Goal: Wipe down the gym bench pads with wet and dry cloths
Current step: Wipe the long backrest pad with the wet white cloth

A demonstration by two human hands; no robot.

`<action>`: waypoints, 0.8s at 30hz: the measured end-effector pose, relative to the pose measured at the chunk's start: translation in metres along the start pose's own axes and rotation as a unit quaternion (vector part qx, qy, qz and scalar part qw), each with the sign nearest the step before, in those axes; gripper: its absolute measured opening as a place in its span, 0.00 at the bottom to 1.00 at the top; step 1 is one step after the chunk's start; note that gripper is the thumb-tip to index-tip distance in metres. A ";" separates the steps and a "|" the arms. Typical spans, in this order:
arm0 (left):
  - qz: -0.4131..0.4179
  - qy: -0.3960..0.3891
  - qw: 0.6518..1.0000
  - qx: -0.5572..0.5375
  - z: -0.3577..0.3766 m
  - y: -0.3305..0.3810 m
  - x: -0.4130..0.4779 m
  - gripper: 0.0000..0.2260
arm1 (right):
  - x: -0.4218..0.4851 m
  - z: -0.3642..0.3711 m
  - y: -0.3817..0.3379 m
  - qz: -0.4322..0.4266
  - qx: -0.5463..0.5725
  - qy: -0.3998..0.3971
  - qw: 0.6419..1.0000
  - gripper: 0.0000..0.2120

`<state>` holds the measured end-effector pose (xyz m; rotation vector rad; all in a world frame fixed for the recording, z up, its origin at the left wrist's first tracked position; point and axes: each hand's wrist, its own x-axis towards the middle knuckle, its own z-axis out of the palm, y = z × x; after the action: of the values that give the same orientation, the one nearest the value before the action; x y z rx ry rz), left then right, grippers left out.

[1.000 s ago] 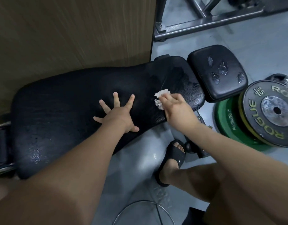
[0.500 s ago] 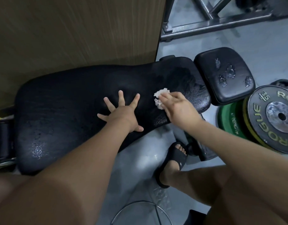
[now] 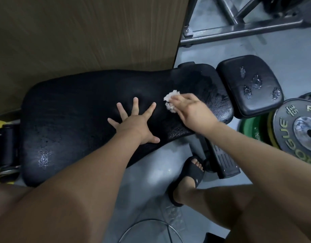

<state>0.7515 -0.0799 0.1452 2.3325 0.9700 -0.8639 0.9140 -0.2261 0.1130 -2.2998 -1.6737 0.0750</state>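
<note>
View from above of a long black back pad (image 3: 72,111) of a gym bench, lying across the middle of the scene, its surface shiny with moisture. The left hand (image 3: 133,125) rests flat on the middle of the back pad, its 5 fingers spread wide, in the same place as 1 second ago. The right hand (image 3: 191,111) is on the right part of the back pad with a small crumpled white cloth (image 3: 170,100) under its fingers. These fingers lie close together over the wad and are blurred, so it cannot be told whether they pinch it or only press it. Since half a second ago the cloth has slid along the back pad, away from its right end and closer to the left hand's fingertips.

Just beyond the back pad's right end sits a smaller black seat pad (image 3: 260,104) carrying 4 wet blotches. Right of the back pad and below the seat pad lies a stack of weight plates (image 3: 291,123). Behind the back pad stands a wooden panel (image 3: 81,32). Below the back pad, a foot in a black sandal (image 3: 191,174) stands on the grey floor (image 3: 151,165).
</note>
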 end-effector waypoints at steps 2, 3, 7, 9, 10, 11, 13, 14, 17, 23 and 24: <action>0.024 0.018 1.000 0.001 0.003 -0.009 0.002 0.53 | 0.024 -0.006 0.022 0.081 -0.018 0.021 0.996 0.16; 0.035 0.029 0.999 0.003 0.005 -0.013 0.002 0.52 | 0.039 -0.009 0.031 0.138 -0.037 0.017 0.990 0.15; 0.055 0.079 0.995 0.018 0.015 -0.022 0.004 0.48 | 0.062 -0.001 0.010 0.189 -0.039 -0.005 0.981 0.17; 0.061 0.104 0.992 0.021 0.021 -0.023 0.006 0.45 | 0.042 0.004 -0.011 0.109 -0.009 -0.016 0.994 0.20; 0.063 0.119 0.991 0.021 0.023 -0.024 0.008 0.44 | 0.033 0.004 -0.012 0.069 -0.001 -0.026 0.997 0.20; 0.064 0.132 0.989 0.022 0.025 -0.026 0.008 0.42 | 0.031 0.000 -0.006 0.043 -0.005 -0.030 0.999 0.21; 0.068 0.150 0.986 0.024 0.028 -0.027 0.009 0.40 | 0.044 -0.007 0.018 0.083 -0.036 -0.025 0.996 0.22; 0.070 0.157 0.985 0.027 0.029 -0.027 0.010 0.40 | 0.055 -0.007 0.031 0.128 -0.055 -0.020 0.990 0.21; 0.074 0.194 0.978 0.034 0.034 -0.028 0.011 0.38 | 0.078 0.001 0.026 0.218 -0.061 0.003 0.974 0.16; 0.079 0.285 0.954 0.055 0.044 -0.028 0.013 0.37 | 0.067 0.004 -0.001 0.055 -0.017 -0.029 0.998 0.20; 0.081 0.287 0.953 0.057 0.045 -0.028 0.013 0.37 | 0.072 0.001 0.011 0.086 -0.039 -0.025 0.995 0.20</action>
<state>0.7212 -0.0835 0.1002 2.7862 0.9380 -0.1680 0.9470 -0.1613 0.1189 -2.5162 -1.5227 0.1073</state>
